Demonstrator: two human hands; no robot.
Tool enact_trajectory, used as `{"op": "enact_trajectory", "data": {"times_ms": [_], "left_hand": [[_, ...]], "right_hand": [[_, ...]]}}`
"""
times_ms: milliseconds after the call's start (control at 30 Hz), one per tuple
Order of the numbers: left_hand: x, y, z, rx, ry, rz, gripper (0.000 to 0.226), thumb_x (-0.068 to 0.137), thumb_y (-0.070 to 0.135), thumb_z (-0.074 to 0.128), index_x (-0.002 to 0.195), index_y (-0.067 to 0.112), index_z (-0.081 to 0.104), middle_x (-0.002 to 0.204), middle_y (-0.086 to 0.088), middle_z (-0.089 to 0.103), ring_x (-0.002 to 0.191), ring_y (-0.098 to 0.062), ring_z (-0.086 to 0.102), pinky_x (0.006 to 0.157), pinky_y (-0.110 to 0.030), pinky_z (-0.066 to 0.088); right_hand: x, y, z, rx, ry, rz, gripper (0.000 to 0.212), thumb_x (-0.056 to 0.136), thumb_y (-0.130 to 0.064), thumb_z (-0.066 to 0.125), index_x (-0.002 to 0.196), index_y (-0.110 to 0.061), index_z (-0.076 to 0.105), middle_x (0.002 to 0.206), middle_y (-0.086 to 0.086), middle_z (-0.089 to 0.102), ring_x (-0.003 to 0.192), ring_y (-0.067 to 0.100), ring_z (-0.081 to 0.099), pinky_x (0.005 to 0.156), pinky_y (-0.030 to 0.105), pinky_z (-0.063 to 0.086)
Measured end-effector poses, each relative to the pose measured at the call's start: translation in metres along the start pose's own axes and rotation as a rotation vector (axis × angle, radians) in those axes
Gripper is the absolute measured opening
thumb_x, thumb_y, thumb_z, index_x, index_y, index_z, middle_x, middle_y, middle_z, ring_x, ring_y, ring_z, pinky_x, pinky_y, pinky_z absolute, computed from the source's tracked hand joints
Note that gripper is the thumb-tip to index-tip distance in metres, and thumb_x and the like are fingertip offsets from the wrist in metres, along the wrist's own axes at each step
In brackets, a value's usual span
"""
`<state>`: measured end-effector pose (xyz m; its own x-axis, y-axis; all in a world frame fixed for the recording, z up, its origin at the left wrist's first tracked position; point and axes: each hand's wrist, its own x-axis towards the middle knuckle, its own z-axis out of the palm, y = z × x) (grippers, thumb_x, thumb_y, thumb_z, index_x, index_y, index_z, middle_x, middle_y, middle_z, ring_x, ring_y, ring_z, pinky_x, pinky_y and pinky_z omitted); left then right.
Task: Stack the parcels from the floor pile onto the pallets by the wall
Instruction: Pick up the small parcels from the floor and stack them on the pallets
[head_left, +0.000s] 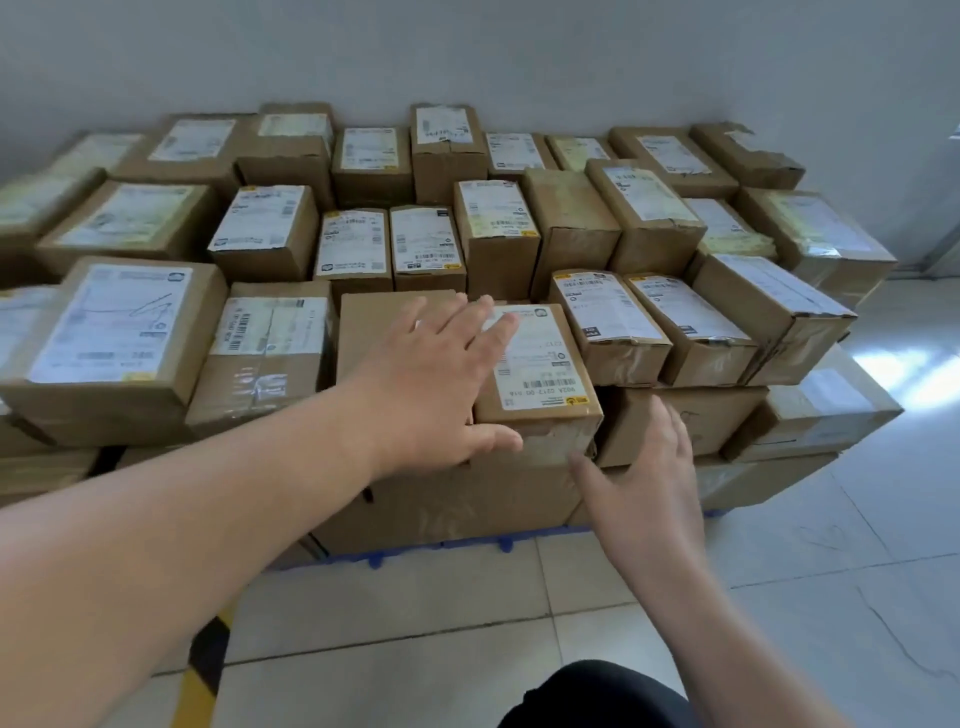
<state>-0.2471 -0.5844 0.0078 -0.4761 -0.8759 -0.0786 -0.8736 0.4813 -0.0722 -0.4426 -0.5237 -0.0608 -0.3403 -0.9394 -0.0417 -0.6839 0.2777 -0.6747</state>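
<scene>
Where the view comes closest to us, a dark patch of clothing fills the bottom edge above the pale floor tiles. A strip of yellow-and-black tape runs off to the left. Past the tiles we see the blue pallet edge under the stacked cartons.

The right hand is open, fingers straight and spread. It is just beside the lower right front corner of the small labelled parcel, and we cannot tell whether the thumb touches it. The left hand lies flat and splayed over the left part of the parcel's top. Its thumb runs along the front edge, and it grips nothing.

The parcel sits between the two hands in the front row, on top of a larger carton and just beside a plain box on its left. Behind it, rows of labelled parcels reach back to the white wall.
</scene>
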Motion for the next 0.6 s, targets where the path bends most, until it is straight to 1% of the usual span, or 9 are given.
{"op": "enact_trajectory", "data": {"times_ms": [67, 133, 200, 267, 333, 400, 467, 533, 600], "left_hand": [[-0.019, -0.021, -0.006, -0.008, 0.04, -0.025, 0.098, 0.084, 0.079, 0.027, 0.155, 0.025, -0.013, 0.165, -0.001, -0.01, 0.151, -0.019, -0.01, 0.123, -0.041, -0.004], [-0.04, -0.042, -0.01, -0.011, 0.064, -0.067, 0.096, 0.082, 0.079, 0.022, 0.155, 0.026, -0.011, 0.165, 0.001, -0.008, 0.151, -0.018, -0.01, 0.122, -0.038, -0.006], [-0.062, -0.065, -0.013, -0.003, 0.079, -0.125, 0.097, 0.08, 0.079, 0.019, 0.156, 0.025, -0.009, 0.165, 0.0, -0.006, 0.151, -0.018, -0.009, 0.121, -0.039, -0.006], [-0.084, -0.087, -0.013, 0.007, 0.073, -0.188, 0.103, 0.074, 0.083, 0.014, 0.156, 0.026, -0.008, 0.165, -0.001, -0.005, 0.151, -0.019, -0.008, 0.122, -0.042, -0.003], [-0.106, -0.108, -0.01, 0.035, 0.04, -0.246, 0.11, 0.066, 0.088, 0.011, 0.155, 0.026, -0.011, 0.165, -0.002, -0.007, 0.151, -0.021, -0.01, 0.123, -0.044, -0.002], [-0.127, -0.125, -0.005, 0.099, 0.001, -0.296, 0.114, 0.066, 0.09, 0.02, 0.154, 0.026, -0.015, 0.165, -0.004, -0.01, 0.151, -0.025, -0.012, 0.123, -0.047, -0.002], [-0.145, -0.14, 0.003, 0.161, -0.032, -0.342, 0.118, 0.068, 0.091, 0.032, 0.152, 0.026, -0.021, 0.164, -0.006, -0.014, 0.15, -0.029, -0.015, 0.122, -0.051, -0.002], [-0.16, -0.154, 0.011, 0.185, -0.036, -0.387, 0.12, 0.071, 0.087, 0.045, 0.151, 0.027, -0.022, 0.163, -0.007, -0.016, 0.15, -0.032, -0.016, 0.121, -0.053, -0.002], [-0.169, -0.166, 0.02, 0.204, -0.014, -0.423, 0.119, 0.076, 0.079, 0.053, 0.152, 0.026, -0.021, 0.163, -0.008, -0.015, 0.15, -0.033, -0.014, 0.121, -0.053, -0.001]], "right_hand": [[-0.017, -0.021, -0.002, 0.016, 0.09, -0.168, 0.084, 0.09, -0.032, 0.068, 0.156, -0.02, 0.018, 0.163, -0.006, 0.011, 0.15, 0.011, 0.009, 0.12, 0.032, 0.02], [-0.03, -0.049, 0.003, -0.004, 0.098, -0.356, 0.075, 0.092, -0.032, 0.065, 0.154, -0.02, 0.025, 0.162, -0.007, 0.013, 0.149, 0.011, 0.009, 0.119, 0.031, 0.017], [-0.037, -0.077, 0.016, -0.106, 0.022, -0.52, 0.071, 0.093, -0.036, 0.062, 0.153, -0.02, 0.028, 0.162, -0.003, 0.013, 0.149, 0.014, 0.007, 0.12, 0.033, 0.01], [-0.042, -0.103, 0.033, -0.252, -0.099, -0.613, 0.073, 0.095, -0.043, 0.056, 0.156, -0.021, 0.021, 0.164, 0.0, 0.007, 0.149, 0.016, -0.002, 0.12, 0.034, -0.002], [-0.047, -0.123, 0.053, -0.376, -0.156, -0.695, 0.077, 0.096, -0.05, 0.051, 0.157, -0.022, 0.014, 0.165, 0.001, 0.001, 0.151, 0.02, -0.013, 0.117, 0.036, -0.013], [-0.054, -0.138, 0.072, -0.474, -0.175, -0.774, 0.081, 0.095, -0.056, 0.049, 0.158, -0.023, 0.011, 0.166, 0.003, -0.002, 0.15, 0.026, -0.018, 0.117, 0.042, -0.016], [-0.06, -0.149, 0.089, -0.572, -0.2, -0.817, 0.086, 0.094, -0.06, 0.046, 0.158, -0.023, 0.003, 0.166, 0.005, -0.007, 0.149, 0.028, -0.022, 0.117, 0.046, -0.017], [-0.062, -0.156, 0.105, -0.666, -0.211, -0.835, 0.089, 0.095, -0.061, 0.046, 0.158, -0.023, -0.005, 0.165, 0.005, -0.014, 0.148, 0.029, -0.025, 0.115, 0.046, -0.02], [-0.061, -0.161, 0.117, -0.739, -0.209, -0.824, 0.089, 0.096, -0.058, 0.045, 0.157, -0.023, -0.009, 0.164, 0.005, -0.019, 0.147, 0.031, -0.027, 0.113, 0.046, -0.022]]}}
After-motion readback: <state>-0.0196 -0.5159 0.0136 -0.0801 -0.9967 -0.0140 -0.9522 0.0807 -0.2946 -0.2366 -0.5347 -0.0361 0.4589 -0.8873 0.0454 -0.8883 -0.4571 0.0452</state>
